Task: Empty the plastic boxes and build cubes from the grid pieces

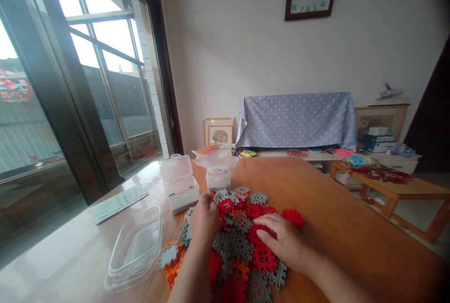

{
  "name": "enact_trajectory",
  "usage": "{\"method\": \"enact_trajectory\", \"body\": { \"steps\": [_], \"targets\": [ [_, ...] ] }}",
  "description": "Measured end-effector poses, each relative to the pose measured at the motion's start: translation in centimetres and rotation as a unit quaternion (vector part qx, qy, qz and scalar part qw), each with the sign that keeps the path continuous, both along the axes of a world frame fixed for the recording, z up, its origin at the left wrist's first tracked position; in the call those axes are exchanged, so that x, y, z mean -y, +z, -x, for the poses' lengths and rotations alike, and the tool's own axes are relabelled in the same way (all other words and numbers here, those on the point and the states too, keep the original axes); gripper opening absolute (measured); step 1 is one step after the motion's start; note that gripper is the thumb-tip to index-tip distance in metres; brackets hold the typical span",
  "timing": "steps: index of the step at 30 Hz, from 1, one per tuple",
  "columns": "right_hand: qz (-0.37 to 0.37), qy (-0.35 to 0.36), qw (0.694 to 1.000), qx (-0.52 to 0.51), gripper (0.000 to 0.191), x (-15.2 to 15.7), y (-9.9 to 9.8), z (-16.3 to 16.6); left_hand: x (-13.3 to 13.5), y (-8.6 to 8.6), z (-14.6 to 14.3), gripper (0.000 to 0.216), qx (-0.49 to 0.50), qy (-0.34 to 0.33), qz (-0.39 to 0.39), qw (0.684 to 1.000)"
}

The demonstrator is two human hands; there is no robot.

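Note:
A heap of red, grey and orange waffle-block tiles lies on the wooden table in front of me. My left hand rests on the heap's left side with its fingers curled down among the tiles at the far edge; what they hold is hidden. My right hand lies palm down on red tiles at the right of the heap, fingers stretched toward the left. A red tile sticks out just beyond my right hand.
An empty clear plastic tub sits to the left of the heap. Behind it stand an open white box and stacked clear containers. A printed sheet lies near the window. A low wooden bench stands at right.

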State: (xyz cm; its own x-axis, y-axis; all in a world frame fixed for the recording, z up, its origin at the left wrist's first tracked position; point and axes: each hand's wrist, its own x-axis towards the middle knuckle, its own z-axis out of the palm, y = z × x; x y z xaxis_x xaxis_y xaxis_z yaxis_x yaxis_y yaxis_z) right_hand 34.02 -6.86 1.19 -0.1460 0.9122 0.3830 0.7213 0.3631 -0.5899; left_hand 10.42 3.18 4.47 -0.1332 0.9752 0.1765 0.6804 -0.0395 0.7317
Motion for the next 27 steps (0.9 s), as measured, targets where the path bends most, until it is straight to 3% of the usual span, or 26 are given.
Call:
{"method": "enact_trajectory", "body": {
  "steps": [3, 13, 23, 27],
  "targets": [
    [-0.007, 0.001, 1.0, 0.001, 0.03, 0.0, 0.0, 0.0, 0.6, 0.5, 0.2, 0.022, -0.073, -0.002, 0.038, 0.997],
    [-0.013, -0.014, 1.0, -0.002, 0.028, 0.0, -0.2, -0.1, 2.4, -0.1, -0.7, 0.034, -0.235, -0.109, 0.006, 0.966],
    [-0.019, -0.017, 1.0, -0.015, 0.026, 0.0, -0.4, -0.4, 2.0, -0.2, -0.8, 0.011, -0.221, -0.091, -0.019, 0.971],
    [-0.023, -0.015, 0.999, -0.02, 0.027, 0.2, -0.2, -0.4, 2.0, 0.4, -0.6, 0.007, -0.183, -0.074, -0.084, 0.977]
  ]
}}
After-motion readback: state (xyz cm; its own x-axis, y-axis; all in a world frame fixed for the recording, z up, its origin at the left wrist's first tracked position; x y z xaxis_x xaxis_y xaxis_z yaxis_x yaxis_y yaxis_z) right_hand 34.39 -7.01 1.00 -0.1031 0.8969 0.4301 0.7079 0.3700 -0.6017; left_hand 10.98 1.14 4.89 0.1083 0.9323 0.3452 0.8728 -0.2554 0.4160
